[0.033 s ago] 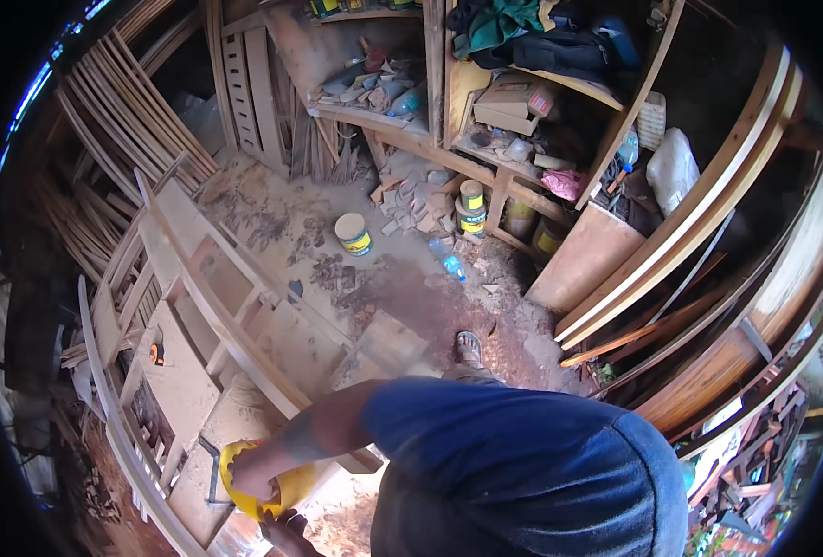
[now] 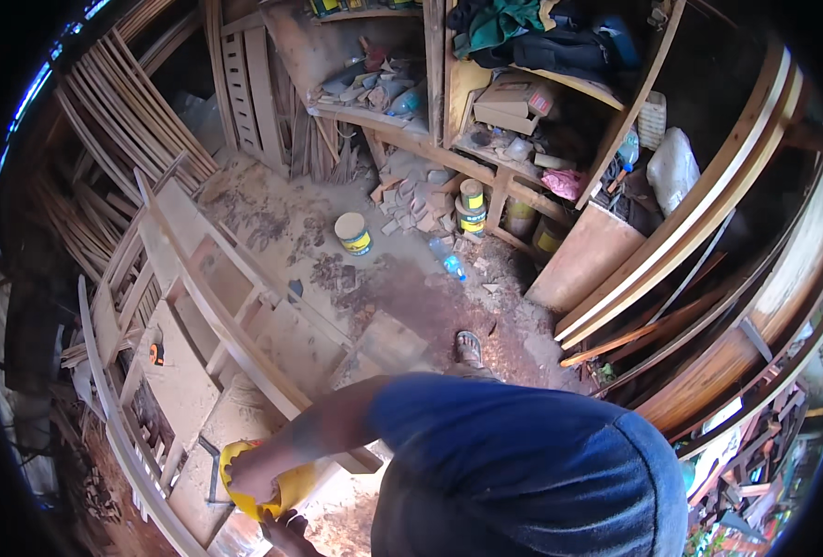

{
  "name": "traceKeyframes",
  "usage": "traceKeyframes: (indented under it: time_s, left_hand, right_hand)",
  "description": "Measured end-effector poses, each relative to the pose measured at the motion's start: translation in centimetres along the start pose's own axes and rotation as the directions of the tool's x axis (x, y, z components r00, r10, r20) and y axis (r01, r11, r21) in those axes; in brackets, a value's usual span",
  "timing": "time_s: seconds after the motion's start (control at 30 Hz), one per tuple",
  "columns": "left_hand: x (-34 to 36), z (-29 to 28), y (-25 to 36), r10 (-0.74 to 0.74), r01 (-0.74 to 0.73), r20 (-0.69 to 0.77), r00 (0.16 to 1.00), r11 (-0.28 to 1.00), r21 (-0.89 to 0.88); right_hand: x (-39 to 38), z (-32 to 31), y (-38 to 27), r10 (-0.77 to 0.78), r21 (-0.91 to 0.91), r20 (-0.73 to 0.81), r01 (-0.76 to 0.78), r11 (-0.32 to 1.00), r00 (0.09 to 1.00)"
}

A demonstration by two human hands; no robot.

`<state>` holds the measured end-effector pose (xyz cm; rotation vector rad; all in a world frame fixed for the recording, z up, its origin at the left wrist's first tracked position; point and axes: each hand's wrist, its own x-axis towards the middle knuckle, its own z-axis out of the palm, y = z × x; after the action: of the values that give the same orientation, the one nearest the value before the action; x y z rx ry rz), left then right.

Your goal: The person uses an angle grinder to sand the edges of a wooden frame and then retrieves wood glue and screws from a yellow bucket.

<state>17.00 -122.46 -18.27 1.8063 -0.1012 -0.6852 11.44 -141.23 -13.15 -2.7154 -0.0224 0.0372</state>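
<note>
The yellow tub [image 2: 293, 485] sits low on the left of my view, beside the end of a long wood beam [image 2: 235, 339]. Hardly anything has just changed: the right arm [image 2: 337, 418] has shifted a tiny bit, and the tub is in the same spot. To me that means the work is still right there at the tub.

The right hand [image 2: 252, 475] reaches over the tub's rim with its fingers bent down. I cannot tell if they are grasping something in there. The left hand [image 2: 286, 533] is dark and low, by the tub's bottom edge; its fingers look bent, but I can't tell if they hold the tub.

Just left of the tub lies a dark tool [image 2: 213, 472]. Farther up, an orange and black tape measure [image 2: 157, 354] rests on a flat board [image 2: 178, 382]. Out on the floor [image 2: 402, 302] stand a white bucket [image 2: 352, 228] and a bottle [image 2: 453, 266].
</note>
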Motion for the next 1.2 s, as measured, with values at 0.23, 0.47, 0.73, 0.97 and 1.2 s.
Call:
traceKeyframes:
  time_s: [0.23,0.47,0.73,0.97,1.2]
  left_hand:
    - [-3.2,-0.4,1.5,0.015,0.020,-0.163,0.986,0.977,0.210]
    - [-7.5,0.6,6.0,0.355,-0.249,-0.374,0.857,0.920,0.301]
    - [-12.0,12.0,10.4,0.863,-0.707,-0.033,0.505,0.435,0.557]
    - [-21.7,36.4,7.1,0.464,-0.676,0.579,0.671,0.703,0.221]
    - [-29.0,56.7,-0.2,-0.126,-0.333,0.895,0.428,0.899,0.285]
  right_hand:
    - [-20.2,-1.9,7.7,0.211,0.446,-0.799,0.318,0.837,0.563]
    - [-54.4,7.6,29.1,0.982,0.901,-0.176,-0.412,0.134,-0.064]
    - [-84.9,5.8,30.0,0.718,0.201,-0.298,-0.777,-0.597,-0.629]
    - [-89.8,6.2,31.9,0.815,0.418,0.042,-0.731,-0.539,-0.577]
    - [-76.2,6.2,25.9,0.611,0.400,-0.780,-0.859,0.319,-0.136]
